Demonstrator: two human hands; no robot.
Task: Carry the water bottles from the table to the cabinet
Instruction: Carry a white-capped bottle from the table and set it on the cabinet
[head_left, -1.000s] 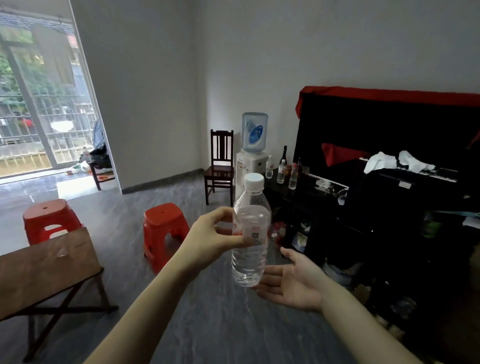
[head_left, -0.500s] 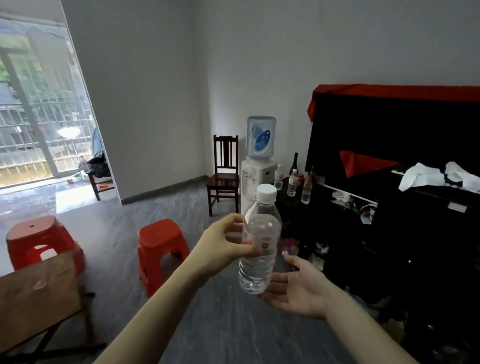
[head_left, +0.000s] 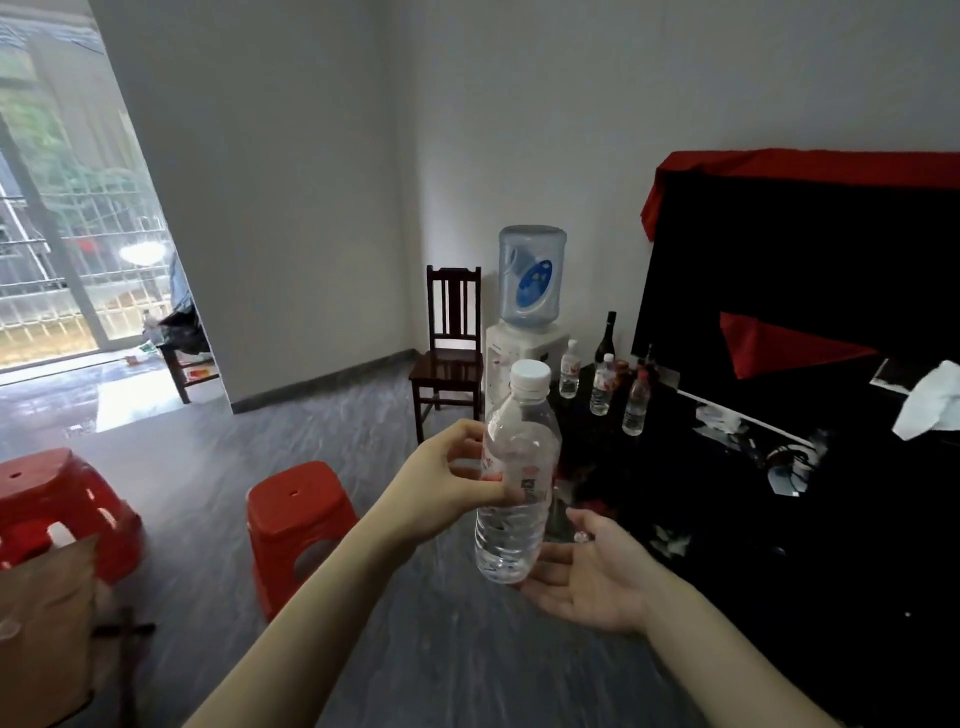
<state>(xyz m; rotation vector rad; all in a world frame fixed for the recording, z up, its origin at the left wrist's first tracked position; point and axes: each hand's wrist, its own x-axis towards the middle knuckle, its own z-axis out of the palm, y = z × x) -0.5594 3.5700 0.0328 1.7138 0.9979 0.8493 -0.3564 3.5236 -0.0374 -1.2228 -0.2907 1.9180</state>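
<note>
My left hand (head_left: 447, 480) grips a clear water bottle (head_left: 511, 519) with a white cap around its middle, holding it upright in the air. Palm up, my right hand (head_left: 587, 577) lies open just under and right of the bottle's base; whether it touches I cannot tell. The dark low cabinet (head_left: 691, 483) stands ahead on the right. On its top stand three small water bottles (head_left: 602, 387) beside a dark glass bottle (head_left: 605, 332). A corner of the brown wooden table (head_left: 47, 623) shows at the lower left.
Two red plastic stools (head_left: 298, 514) stand on the grey floor at the left. A dark wooden chair (head_left: 449, 358) and a water dispenser (head_left: 527, 332) stand against the far wall. A black cloth-covered unit with red fabric (head_left: 800, 249) rises on the right.
I have moved forward and the view has turned right: the cabinet and dispenser are nearer and the table has slid out at the lower left. Both hands hold as before.
</note>
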